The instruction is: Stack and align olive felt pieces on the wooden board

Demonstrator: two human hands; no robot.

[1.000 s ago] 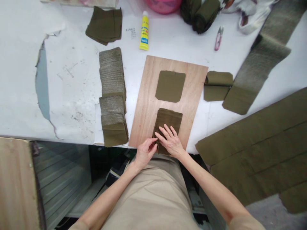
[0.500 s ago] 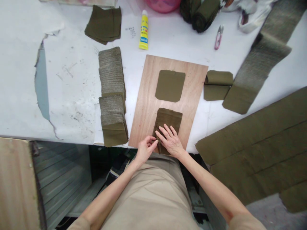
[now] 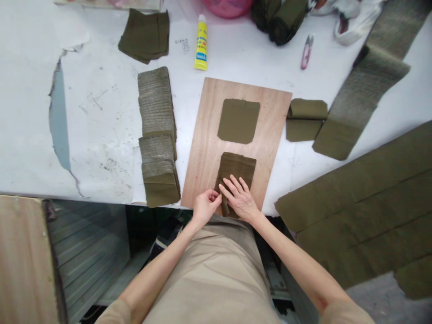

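Observation:
A stack of olive-green fabric pieces (image 3: 238,163) lies at the near end of a wooden board (image 3: 197,157). My right hand (image 3: 239,198) rests flat on the stack with its fingers apart. At the stack's left edge, my left hand (image 3: 205,207) has thumb and fingers pinched on the fabric there; how many layers it grips is hidden. Farther up the board lies a single olive fabric piece (image 3: 239,121) with clipped corners.
Fanned fabric pieces (image 3: 157,108) lie left of the board. Beyond it are a yellow glue tube (image 3: 201,42) and pink thread snips (image 3: 307,51). To the right are a folded fabric piece (image 3: 306,120), a long overlapping strip (image 3: 357,99) and large olive panels (image 3: 364,211).
My left thumb and fingers have shifted very slightly at the stack's left edge. My right hand stays in place on the stack, and the view has moved a little.

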